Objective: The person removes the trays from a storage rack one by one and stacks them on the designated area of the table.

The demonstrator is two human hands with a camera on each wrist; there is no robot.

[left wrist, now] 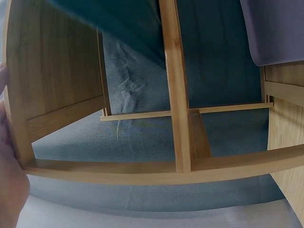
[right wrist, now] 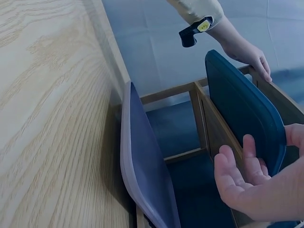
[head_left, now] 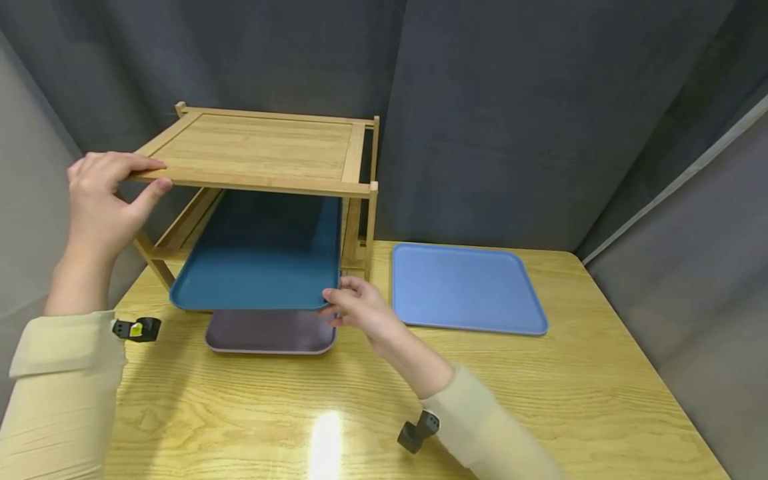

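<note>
A bamboo rack [head_left: 258,147] with two shelves stands at the table's back left. My left hand [head_left: 120,183] grips the front-left corner of its top shelf, fingers on top and thumb beneath. A dark teal tray [head_left: 258,260] lies on the middle level and sticks out toward me. My right hand [head_left: 343,303] pinches its front-right corner, and in the right wrist view the fingers [right wrist: 237,166] lie under the tray's [right wrist: 242,104] edge. A purple tray [head_left: 270,332] sits below it, partly under the rack. The left wrist view shows the rack's frame [left wrist: 175,95] from underneath.
A light blue tray [head_left: 465,287] lies flat on the wooden table [head_left: 540,400] just right of the rack. Dark grey curtains close in the back and both sides. The table's near half lies in front of my arms.
</note>
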